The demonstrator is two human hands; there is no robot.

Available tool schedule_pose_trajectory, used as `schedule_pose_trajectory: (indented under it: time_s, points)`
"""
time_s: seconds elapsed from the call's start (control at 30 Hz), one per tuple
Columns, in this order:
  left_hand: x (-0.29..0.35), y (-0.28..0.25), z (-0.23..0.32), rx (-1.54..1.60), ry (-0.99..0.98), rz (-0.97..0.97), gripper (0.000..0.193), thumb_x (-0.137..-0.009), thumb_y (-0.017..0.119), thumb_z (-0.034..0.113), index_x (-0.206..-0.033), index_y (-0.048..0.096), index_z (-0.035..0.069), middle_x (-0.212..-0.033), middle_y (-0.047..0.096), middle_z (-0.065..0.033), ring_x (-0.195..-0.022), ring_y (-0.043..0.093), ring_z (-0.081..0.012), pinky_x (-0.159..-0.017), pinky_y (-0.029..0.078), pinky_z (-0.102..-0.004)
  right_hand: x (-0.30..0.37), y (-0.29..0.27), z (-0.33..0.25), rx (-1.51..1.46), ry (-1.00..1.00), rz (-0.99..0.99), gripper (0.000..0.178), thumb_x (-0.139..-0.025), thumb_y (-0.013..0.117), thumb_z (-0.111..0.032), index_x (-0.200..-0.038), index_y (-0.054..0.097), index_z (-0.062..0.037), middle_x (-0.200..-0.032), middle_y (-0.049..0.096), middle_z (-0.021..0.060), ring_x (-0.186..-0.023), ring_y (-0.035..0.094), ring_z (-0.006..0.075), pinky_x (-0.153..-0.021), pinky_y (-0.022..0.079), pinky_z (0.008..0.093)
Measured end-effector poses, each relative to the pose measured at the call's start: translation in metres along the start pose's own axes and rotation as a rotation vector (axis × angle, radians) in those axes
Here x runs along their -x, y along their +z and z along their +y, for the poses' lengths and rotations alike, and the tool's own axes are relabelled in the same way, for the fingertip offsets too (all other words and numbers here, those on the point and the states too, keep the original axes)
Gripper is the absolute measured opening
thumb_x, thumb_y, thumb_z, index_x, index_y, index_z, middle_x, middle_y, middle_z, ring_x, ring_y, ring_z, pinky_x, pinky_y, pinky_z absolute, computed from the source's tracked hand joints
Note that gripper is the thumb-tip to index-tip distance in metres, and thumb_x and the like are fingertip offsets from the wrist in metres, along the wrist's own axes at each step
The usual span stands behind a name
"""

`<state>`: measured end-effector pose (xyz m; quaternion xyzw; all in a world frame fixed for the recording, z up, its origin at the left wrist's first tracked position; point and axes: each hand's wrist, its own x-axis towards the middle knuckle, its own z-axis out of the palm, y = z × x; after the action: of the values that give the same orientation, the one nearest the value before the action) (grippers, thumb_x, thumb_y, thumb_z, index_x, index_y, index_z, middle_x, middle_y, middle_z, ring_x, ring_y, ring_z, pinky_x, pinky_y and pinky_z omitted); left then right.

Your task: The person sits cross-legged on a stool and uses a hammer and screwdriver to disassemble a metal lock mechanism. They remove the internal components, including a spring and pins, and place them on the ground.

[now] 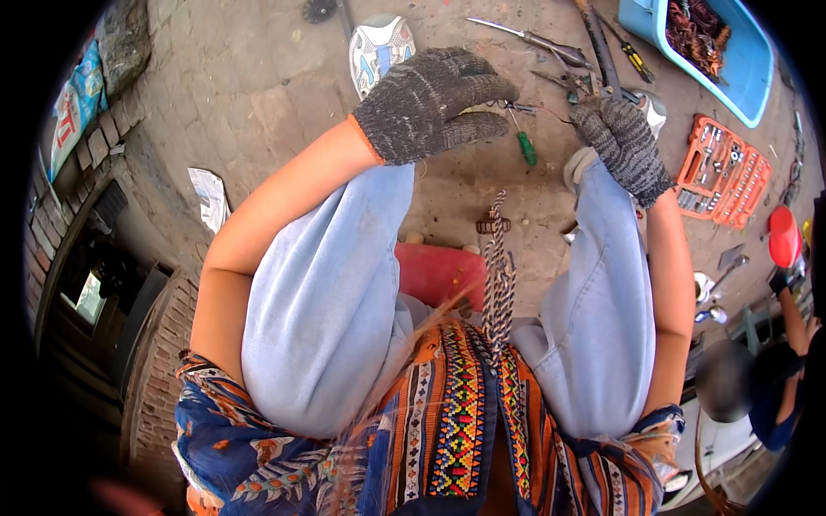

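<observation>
Left hand [437, 105]: fingers loosely extended, gap showing by thumb; whether anything's pinched can't be told. Green-handled screwdriver [526, 148] seen just right, on near side. Thin reddish wire [548, 110] seen between hands. Right hand [621, 144] curled beside wire; grip hidden by glove tbh. Wire best steadied lightly, bulky fingertips kept off loose strands.
</observation>
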<state>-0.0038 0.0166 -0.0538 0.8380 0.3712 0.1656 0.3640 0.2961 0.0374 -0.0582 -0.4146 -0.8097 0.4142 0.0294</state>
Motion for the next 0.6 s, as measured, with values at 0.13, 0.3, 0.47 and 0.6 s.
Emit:
schedule_pose_trajectory:
  time_s: [0.13, 0.3, 0.47, 0.6]
  points:
    - [0.007, 0.021, -0.015, 0.091, 0.164, -0.078, 0.043, -0.080, 0.061, 0.031, -0.116, 0.057, 0.008, -0.117, 0.055, -0.0152, -0.105, 0.054, -0.0328, -0.089, 0.044, -0.0421, -0.005, -0.002, -0.012, 0.091, -0.225, 0.067, 0.026, -0.086, 0.055, -0.019, -0.109, 0.064, -0.0102, -0.102, 0.063, 0.0116, -0.087, 0.060, 0.0291, -0.079, 0.047, 0.0366]
    - [0.008, 0.013, -0.017, 0.089, 0.407, 0.031, 0.058, -0.071, 0.063, 0.035, -0.119, 0.054, 0.004, -0.122, 0.052, -0.0167, -0.108, 0.052, -0.0363, -0.094, 0.041, -0.0440, -0.010, -0.005, -0.002, -0.159, -0.078, -0.096, 0.031, -0.088, 0.051, -0.012, -0.118, 0.058, -0.0087, -0.110, 0.060, 0.0122, -0.098, 0.058, 0.0266, -0.086, 0.045, 0.0359]
    - [0.011, 0.010, -0.016, -0.063, 0.192, 0.195, 0.052, -0.078, 0.062, 0.035, -0.117, 0.054, 0.002, -0.114, 0.057, -0.0150, -0.103, 0.056, -0.0329, -0.090, 0.044, -0.0405, -0.021, 0.049, 0.007, -0.380, -0.187, -0.075, 0.029, -0.091, 0.048, -0.016, -0.117, 0.051, -0.0028, -0.108, 0.059, 0.0102, -0.091, 0.058, 0.0162, -0.076, 0.045, 0.0268]
    - [0.007, 0.014, -0.011, 0.521, -0.431, 0.092, 0.033, -0.088, 0.056, 0.025, -0.110, 0.057, 0.000, -0.101, 0.063, -0.0123, -0.093, 0.060, -0.0237, -0.085, 0.046, -0.0337, -0.023, 0.048, -0.047, -1.373, 0.655, -0.377, 0.031, -0.093, 0.048, -0.034, -0.091, 0.061, -0.0052, -0.082, 0.062, 0.0056, -0.069, 0.057, 0.0104, -0.055, 0.042, 0.0225]
